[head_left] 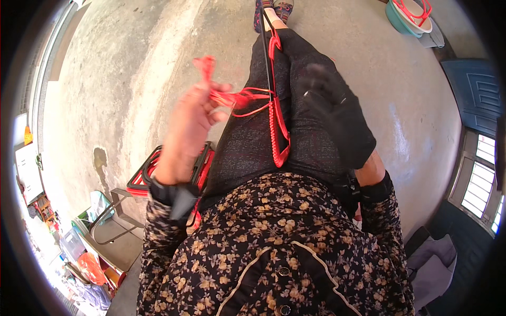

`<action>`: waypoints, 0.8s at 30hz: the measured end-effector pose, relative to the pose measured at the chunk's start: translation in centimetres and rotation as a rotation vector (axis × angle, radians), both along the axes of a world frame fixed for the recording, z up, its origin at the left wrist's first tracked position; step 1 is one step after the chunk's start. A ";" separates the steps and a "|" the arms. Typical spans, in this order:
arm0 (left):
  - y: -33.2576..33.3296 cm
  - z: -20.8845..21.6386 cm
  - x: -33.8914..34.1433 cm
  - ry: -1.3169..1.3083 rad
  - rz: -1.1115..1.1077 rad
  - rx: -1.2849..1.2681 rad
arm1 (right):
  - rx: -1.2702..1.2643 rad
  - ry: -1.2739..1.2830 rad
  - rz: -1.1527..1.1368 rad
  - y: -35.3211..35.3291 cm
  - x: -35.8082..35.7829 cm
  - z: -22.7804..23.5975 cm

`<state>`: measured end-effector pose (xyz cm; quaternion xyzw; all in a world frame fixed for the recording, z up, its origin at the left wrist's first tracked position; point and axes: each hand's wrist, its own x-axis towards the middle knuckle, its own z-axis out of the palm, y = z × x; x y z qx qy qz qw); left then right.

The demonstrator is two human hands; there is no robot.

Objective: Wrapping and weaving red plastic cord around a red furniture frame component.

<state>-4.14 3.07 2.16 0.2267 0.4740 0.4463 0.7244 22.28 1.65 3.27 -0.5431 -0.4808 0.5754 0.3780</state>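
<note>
A narrow black frame (pixel 270 68) stretches along my lap between my legs. Red cord (pixel 274 137) is wound in a tight, ridged wrap around its near end, and another red stretch covers part of the far end. My left hand (pixel 196 113), bare and somewhat blurred, grips a loose red cord bundle (pixel 232 98) left of the frame. Strands run from that bundle to the frame's middle. To the frame's right, my right hand (pixel 337 116) wears a black glove with bare fingertips. Its blurred fingers are stretched out over my thigh, apart from the cord.
Beside my left thigh are several black frames with red cord (pixel 138 181). A metal-legged stand (pixel 124 216) is near them. Basins (pixel 403 23) holding a red-wrapped item stand at the far right. Grey cloth (pixel 432 268) hangs at the near right, below a barred window (pixel 477 187).
</note>
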 end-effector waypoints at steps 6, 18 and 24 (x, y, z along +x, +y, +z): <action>0.2 6.3 -3.8 -0.589 -0.001 0.230 | 0.799 -0.714 0.228 2.5 -3.1 1.8; -0.9 2.1 1.1 0.415 -0.237 0.320 | -0.094 0.650 0.111 1.0 -1.9 2.4; -1.8 -1.3 5.2 0.659 -0.443 0.384 | 0.132 0.315 0.154 -2.1 -1.5 2.0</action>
